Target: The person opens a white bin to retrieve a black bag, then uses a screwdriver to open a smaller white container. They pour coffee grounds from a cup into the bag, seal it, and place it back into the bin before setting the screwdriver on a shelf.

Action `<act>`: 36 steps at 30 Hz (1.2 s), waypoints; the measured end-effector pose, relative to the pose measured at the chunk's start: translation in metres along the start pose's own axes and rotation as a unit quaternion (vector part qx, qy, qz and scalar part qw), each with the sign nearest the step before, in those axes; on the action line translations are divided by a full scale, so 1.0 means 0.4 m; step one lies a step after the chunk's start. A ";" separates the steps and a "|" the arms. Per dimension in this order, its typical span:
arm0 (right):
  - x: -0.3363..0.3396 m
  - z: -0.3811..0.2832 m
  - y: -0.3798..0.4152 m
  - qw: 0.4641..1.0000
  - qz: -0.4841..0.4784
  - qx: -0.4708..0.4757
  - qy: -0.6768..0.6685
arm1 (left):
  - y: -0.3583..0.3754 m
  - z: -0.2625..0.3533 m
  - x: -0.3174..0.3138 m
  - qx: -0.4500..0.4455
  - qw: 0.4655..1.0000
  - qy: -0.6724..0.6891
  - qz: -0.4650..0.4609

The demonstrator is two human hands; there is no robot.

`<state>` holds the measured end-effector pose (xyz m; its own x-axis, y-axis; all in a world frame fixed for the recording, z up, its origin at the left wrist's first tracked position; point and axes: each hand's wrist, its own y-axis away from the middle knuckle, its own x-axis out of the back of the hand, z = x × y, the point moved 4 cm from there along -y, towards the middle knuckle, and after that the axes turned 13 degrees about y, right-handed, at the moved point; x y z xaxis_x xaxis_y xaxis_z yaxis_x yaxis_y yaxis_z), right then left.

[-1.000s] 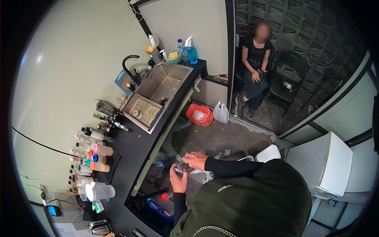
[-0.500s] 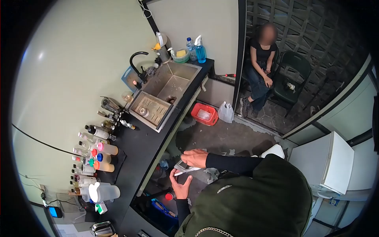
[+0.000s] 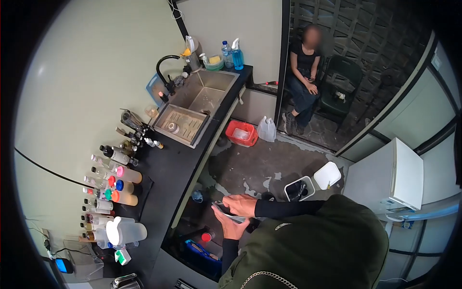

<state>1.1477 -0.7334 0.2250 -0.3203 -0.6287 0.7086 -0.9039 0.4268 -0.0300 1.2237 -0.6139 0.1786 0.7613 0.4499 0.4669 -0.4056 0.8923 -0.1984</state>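
My left hand point(image 3: 233, 228) holds a flat, thin slab that looks like a phone point(image 3: 236, 218), with a dark face and a pale edge. The thumb and fingers are on either side of it, and it is tilted. Over its upper face lies my right hand point(image 3: 243, 206), fingers curled and touching or nearly touching the surface. Whatever the right fingers may hold is hidden. Both hands are beside the front edge of the black counter point(image 3: 166, 178), above the floor.
A steel sink point(image 3: 211, 94) is set in the counter, with several bottles point(image 3: 126, 188) along the wall. On the floor are a red basket point(image 3: 240, 139), a white bag point(image 3: 267, 129) and an opened bin point(image 3: 287, 191). A white fridge point(image 3: 375, 178) stands right; a person point(image 3: 305, 72) sits beyond the doorway.
My left hand has moved up and right, closing more fully around the slab. My right hand has shifted slightly right and down over it. The view has shifted, bringing the bin into sight.
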 end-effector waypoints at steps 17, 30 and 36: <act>0.077 -0.015 0.211 0.995 0.038 0.093 -0.015 | 0.197 0.158 -0.065 0.001 0.991 0.106 0.087; -0.075 -0.036 0.382 0.975 -0.174 0.099 -0.099 | 0.659 0.268 -0.277 0.248 0.887 0.017 0.389; -0.271 -0.076 0.455 0.926 -0.262 0.078 -0.262 | 0.800 0.344 -0.297 0.184 0.809 -0.017 0.558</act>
<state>1.0265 -0.5675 0.1642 0.1170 -0.9691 0.2171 -0.9908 -0.0991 0.0918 0.9338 -0.3872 0.1782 -0.1953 0.9604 0.1985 -0.9587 -0.1443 -0.2451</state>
